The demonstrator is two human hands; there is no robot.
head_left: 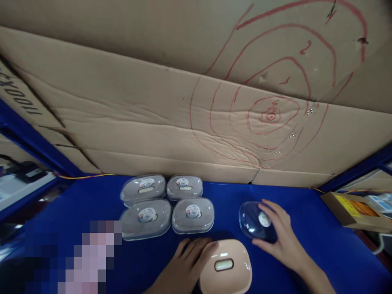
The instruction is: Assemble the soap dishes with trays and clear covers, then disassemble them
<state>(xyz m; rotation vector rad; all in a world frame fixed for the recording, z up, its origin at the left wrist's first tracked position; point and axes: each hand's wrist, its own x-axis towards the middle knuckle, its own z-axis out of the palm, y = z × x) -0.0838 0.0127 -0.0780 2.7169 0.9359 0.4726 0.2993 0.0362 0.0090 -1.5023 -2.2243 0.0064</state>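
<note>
In the head view a peach-coloured rounded box [228, 275] with a pale oval inset in its top sits at the near edge. My left hand [190, 263] grips its left side, a digit lying over the upper left corner; part of the grip is hidden. To the right, my right hand [280, 232] holds a clear plastic cover [249, 220] with a round white label, thumb on the near edge and fingers over the far right. The cover is low over the blue surface; whether it touches is unclear.
Several grey boxes with clear covers and round labels, one a grey box [193, 222], stand in two rows on the blue table [92, 196]. A cardboard panel [137, 122] with red rings rises behind. An open carton [346, 214] lies right. A pixelated patch [92, 261] hides the lower left.
</note>
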